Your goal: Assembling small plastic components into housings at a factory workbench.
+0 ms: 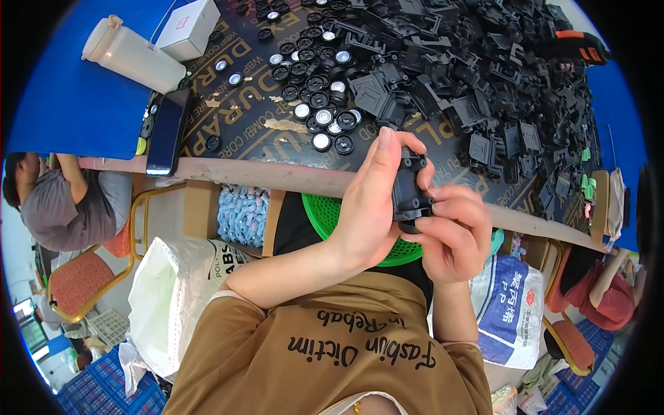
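Observation:
Above the table's near edge, my left hand [373, 197] is closed round a black plastic toy car chassis [407, 190], its thumb along the left side and fingers behind. My right hand [456, 235] is closed at the lower end of the same piece. Its fingertips pinch a round black part that looks like a toy wheel [408, 226], against the chassis; whether it is seated cannot be seen. Beyond my hands, loose black toy wheels [318, 100], several with silver hubs, lie on the dark table [256, 149]. A large heap of black plastic chassis parts [477, 90] spreads to the right.
A black power tool with orange trim [574, 47] lies far right. A phone [168, 131], a cream bottle [131, 55] and a white box [188, 28] sit at left. Below the table edge are a green basket [321, 214] and white sacks [166, 304]. Other people sit at both sides.

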Demonstrator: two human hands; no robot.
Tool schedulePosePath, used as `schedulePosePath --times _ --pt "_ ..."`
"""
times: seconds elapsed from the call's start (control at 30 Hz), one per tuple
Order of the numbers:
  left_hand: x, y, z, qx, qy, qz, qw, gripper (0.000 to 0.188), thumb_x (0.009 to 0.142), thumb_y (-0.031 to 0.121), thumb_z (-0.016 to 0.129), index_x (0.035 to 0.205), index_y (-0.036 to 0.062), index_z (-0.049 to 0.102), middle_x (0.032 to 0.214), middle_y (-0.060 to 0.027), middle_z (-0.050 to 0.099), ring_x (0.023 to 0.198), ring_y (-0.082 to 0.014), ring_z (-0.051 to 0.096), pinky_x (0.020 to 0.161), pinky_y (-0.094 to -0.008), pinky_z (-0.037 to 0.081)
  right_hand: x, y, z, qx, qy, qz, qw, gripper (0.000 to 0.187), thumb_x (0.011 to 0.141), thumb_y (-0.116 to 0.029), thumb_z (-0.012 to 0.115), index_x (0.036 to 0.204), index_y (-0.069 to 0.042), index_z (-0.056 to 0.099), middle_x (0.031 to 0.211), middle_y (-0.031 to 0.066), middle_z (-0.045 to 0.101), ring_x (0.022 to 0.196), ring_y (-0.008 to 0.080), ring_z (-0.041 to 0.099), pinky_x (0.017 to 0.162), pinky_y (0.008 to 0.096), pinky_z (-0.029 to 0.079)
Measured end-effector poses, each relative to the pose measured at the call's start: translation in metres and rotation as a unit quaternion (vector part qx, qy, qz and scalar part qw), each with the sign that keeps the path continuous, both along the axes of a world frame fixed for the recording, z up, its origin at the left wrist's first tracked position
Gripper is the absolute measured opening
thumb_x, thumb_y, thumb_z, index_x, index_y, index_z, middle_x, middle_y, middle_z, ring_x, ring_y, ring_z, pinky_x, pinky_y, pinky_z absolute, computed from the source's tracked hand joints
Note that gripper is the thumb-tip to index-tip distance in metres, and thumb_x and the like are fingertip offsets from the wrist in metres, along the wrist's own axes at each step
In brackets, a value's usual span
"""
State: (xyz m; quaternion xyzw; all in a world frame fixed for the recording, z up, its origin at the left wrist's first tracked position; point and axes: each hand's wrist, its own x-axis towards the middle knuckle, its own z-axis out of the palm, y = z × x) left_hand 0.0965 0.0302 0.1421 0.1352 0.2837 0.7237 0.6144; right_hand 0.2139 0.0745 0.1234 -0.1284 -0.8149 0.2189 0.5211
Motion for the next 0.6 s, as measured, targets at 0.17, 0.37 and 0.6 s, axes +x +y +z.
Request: schedulePosePath --times 0.17,0.37,0.6 --pt "0.004 -0.002 -0.004 -0.003 0.021 0.026 0.999 0.04 0.098 0.046 0.026 0.104 0.0104 0.043 0.079 -0.0058 0.048 0.072 -0.0122 0.047 0.066 -0.0251 0.042 -0.004 -0.003 -0.001 0.008 0.002 -0.029 1.0 0.029 0.066 -0.011 0.072 0.093 -0.005 0.063 0.09 0.0089 0.058 0.081 0.0264 0.061 0.065 0.0336 0.049" --pt "0.014 -0.008 -0.014 -0.016 0.079 0.086 0.993 0.035 0.098 0.043 0.031 0.105 0.0105 0.042 0.08 -0.0056 0.047 0.072 -0.0115 0.044 0.066 -0.0241 0.039 -0.003 -0.002 -0.008 0.031 -0.063 -0.038 0.997 0.031 0.07 -0.017 0.07 0.097 -0.003 0.062 0.094 0.0099 0.06 0.079 0.026 0.06 0.067 0.0333 0.049" --pt "0.0 -0.026 -0.045 0.015 0.206 0.047 0.977 0.025 0.097 0.032 0.042 0.102 0.0073 0.045 0.084 -0.0027 0.046 0.078 -0.011 0.045 0.073 -0.0234 0.038 0.005 0.005 -0.005 -0.136 -0.126 0.125 0.975 0.032 0.061 -0.02 0.074 0.086 -0.004 0.064 0.086 0.0065 0.061 0.079 0.0246 0.06 0.068 0.0325 0.048"
